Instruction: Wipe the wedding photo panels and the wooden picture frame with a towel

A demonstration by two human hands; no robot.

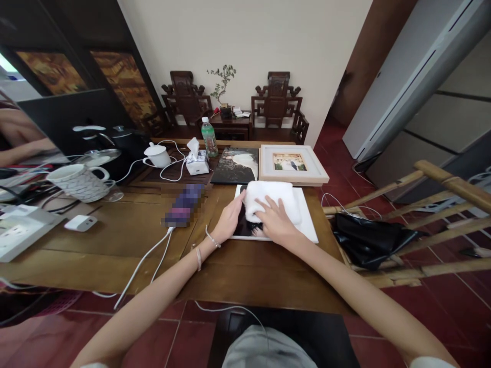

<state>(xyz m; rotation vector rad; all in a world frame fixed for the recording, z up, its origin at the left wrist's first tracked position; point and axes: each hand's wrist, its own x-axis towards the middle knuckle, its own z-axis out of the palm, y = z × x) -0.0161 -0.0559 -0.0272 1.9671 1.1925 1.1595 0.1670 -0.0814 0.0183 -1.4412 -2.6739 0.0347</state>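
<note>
While the right hand [280,219] presses on one folded white towel [274,190], its grip is spread wide, fingers fanned, clasping nothing. Of the left hand [231,215], straight-fingered at the towel's left edge, I cannot tell whether its grip has hold of anything. Thick, plush and round-cornered, the towel lies on one flat panel [309,222], part dark, part white, on the wooden bench [245,271]. Left of the towel lies one phone [184,204], its screen pixelated; farther left stands one patterned mug [79,182]. Just beyond the towel are one dark picture [222,171] and one pale-framed picture [290,161]. Beyond it to the left stand one lidded cup [156,156], one tissue box [197,165] and one bottle [208,137]. Well behind the towel are two carved chairs [279,97] and one potted plant [227,111].
</note>
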